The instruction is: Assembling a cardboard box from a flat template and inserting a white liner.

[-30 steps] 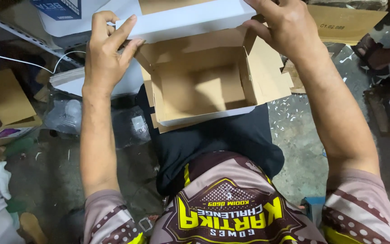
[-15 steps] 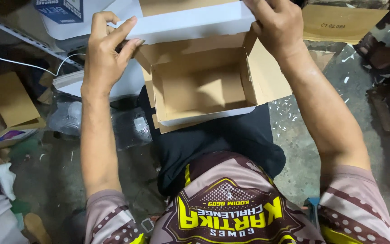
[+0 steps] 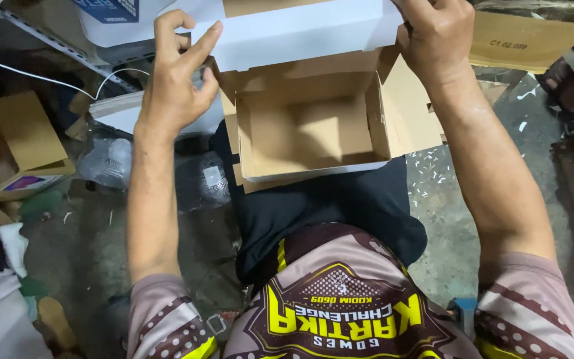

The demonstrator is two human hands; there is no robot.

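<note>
An open, empty cardboard box point(image 3: 310, 133) rested on the person's lap. Beyond it, the left hand point(image 3: 174, 86) pinched the white lid point(image 3: 300, 30) with fingers half spread; the right hand point(image 3: 436, 40) gripped its other end. Uneven pressure could crease the lid.

2 hands, left point(image 3: 171, 86) and right point(image 3: 436, 43), 1 open cardboard box point(image 3: 307, 133), 1 flat cardboard sheet point(image 3: 529, 43)
</note>
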